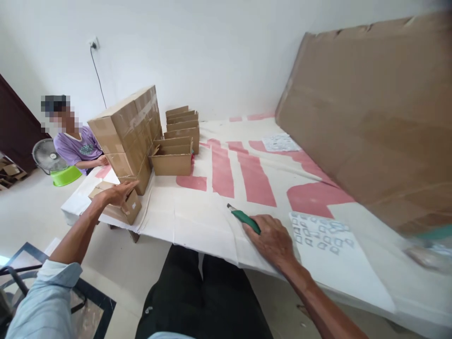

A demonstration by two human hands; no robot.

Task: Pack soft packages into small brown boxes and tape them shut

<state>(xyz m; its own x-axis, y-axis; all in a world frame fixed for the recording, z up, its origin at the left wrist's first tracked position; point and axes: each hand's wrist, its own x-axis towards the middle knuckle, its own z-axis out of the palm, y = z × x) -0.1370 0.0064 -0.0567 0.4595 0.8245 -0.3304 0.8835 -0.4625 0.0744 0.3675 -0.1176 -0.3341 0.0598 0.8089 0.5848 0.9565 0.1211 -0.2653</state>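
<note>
My left hand (119, 192) reaches over a small cardboard box (127, 213) at the table's left front edge. Its fingers are stretched out along the top, and part of the box is hidden beneath them. My right hand (271, 238) is closed around a green utility knife (246, 219), whose short dark tip points away to the left just above the white cloth. Right of that hand lies a white sheet (339, 266) with several small grey outlined pieces or marks on it, too blurred to name.
Taped cartons (122, 127) are stacked beside my left hand. Several open cardboard boxes (172, 165) stand in a row behind. A large cardboard panel (370, 117) leans at right. Red-lettered white cloth (197, 212) covers the table. A person in purple (78, 148) sits far left, near a fan (49, 155).
</note>
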